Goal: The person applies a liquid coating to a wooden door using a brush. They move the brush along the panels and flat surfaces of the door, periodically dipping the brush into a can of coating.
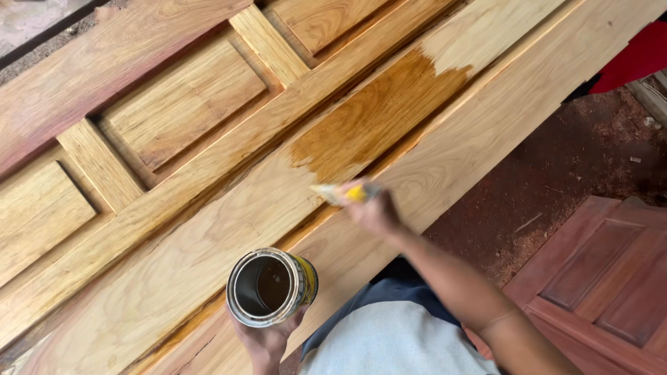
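My right hand (374, 210) grips a yellow-handled paintbrush (340, 192), blurred by motion, its bristles touching the wooden door (174, 208) at the lower edge of a wet, darker stained patch (379, 114). My left hand (267, 342) holds an open metal tin (271, 287) from below. The tin has a yellow label and dark brown liquid low inside. It hovers over the door's near rail. The panelled door lies flat and fills most of the view.
Reddish dirt floor (556, 187) with sawdust lies to the right. A darker red-brown panelled door (604, 278) lies at the lower right. A red cloth (639, 55) shows at the upper right corner. My grey shirt and dark trousers are at the bottom.
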